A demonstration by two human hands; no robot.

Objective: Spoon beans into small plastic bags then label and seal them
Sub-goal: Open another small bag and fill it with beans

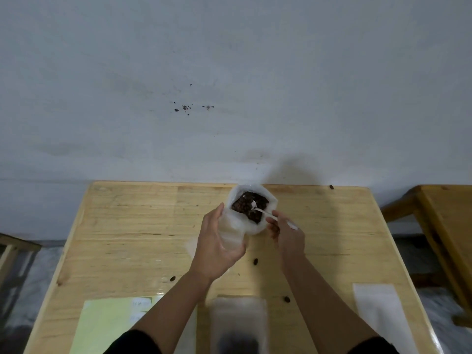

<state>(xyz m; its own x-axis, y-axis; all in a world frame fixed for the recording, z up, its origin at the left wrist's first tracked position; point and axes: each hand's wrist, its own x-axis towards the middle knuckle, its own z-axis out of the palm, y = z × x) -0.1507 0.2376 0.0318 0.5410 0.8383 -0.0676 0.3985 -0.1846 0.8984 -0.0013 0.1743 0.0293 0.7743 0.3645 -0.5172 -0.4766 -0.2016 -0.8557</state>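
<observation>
Big white crinkly bag (251, 221) of dark oval beans (249, 204) sits just beyond both hands on pale wood table (132, 226). Left hand (218, 247) curled round a small clear bag (231, 237), film nearly invisible. Right hand (287, 232) pinches thin white spoon (265, 213), bowl in beans. Blurred bag (238, 325) between forearms; contents unclear.

Dark brown beans (249, 206), white spoon (263, 211), pale wooden table (127, 226).
</observation>
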